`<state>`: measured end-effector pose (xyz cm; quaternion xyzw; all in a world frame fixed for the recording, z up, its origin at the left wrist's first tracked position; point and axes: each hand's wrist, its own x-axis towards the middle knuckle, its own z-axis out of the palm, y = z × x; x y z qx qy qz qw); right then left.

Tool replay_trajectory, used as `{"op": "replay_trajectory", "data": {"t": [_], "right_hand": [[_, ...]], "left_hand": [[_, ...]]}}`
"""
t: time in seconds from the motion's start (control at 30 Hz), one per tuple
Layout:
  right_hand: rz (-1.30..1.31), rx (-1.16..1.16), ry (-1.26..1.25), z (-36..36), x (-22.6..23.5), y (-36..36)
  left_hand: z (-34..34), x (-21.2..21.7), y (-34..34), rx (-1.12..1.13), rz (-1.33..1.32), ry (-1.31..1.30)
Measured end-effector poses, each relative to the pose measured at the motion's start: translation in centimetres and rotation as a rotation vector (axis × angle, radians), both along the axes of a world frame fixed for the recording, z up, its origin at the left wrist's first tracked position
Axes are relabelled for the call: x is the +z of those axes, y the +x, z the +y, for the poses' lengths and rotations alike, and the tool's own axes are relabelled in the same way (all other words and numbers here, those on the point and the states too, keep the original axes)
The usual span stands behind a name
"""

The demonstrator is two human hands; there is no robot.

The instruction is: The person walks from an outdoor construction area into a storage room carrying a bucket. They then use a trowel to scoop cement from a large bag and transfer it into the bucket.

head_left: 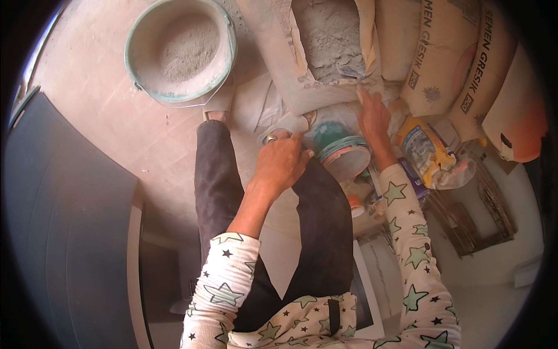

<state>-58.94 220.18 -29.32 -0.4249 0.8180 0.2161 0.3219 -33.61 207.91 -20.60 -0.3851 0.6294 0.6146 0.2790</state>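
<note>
Pale floor (93, 110) and an open paper bag (278, 58) of grey powder, the right hand (375, 119) at its near edge.
A dark blue panel (64, 221) edges the left side; between it and the wide-rimmed bucket (139, 64), the floor gives broad room. Full bags (442, 64) crowd the open bag's right side, with a yellow bag (427, 154) below them. A green pail (334, 136) sits between the forearms, leaving little room there. The right fingers reach the open bag's near rim; whether they pinch it, I cannot tell. The left hand (283, 163) is over the knee, fingers bent; whether they grip anything is hidden.
</note>
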Motion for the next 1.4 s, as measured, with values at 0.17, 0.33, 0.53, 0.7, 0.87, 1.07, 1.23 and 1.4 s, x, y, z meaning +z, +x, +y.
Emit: {"op": "replay_trajectory", "data": {"t": [0.17,0.33,0.53,0.7,0.87,1.07,1.23,1.4], "right_hand": [[-0.087,-0.201,0.003,-1.3,-4.0,-0.7],[-0.246,-0.4,-0.191,1.9,-2.6,-0.7],[-0.177,-0.952,-0.337,0.7,-2.3,3.4],[-0.055,-1.527,-0.536,-4.4,-5.0,7.7],[0.186,-1.474,-0.516,-7.3,-8.0,8.2],[0.104,-1.473,-0.407,-7.1,-11.5,3.5],[-0.051,-1.272,-0.414,-2.5,-11.8,0.1],[-0.14,-0.929,-0.302,-2.6,-8.3,0.5]], "left_hand": [[0.1,0.1,-1.0,0.007,0.015,-0.013],[-0.1,0.0,-0.8,-0.014,-0.012,-0.026],[0.1,0.0,-1.6,-0.002,0.018,-0.015],[0.4,-0.2,-1.0,0.003,0.011,-0.022],[0.4,-0.4,-1.1,0.011,0.036,-0.017],[-0.6,0.1,-1.4,0.011,-0.015,0.026],[-0.3,0.0,-1.9,0.007,0.019,0.034],[-0.7,0.1,-1.5,-0.047,-0.017,0.034]]}}
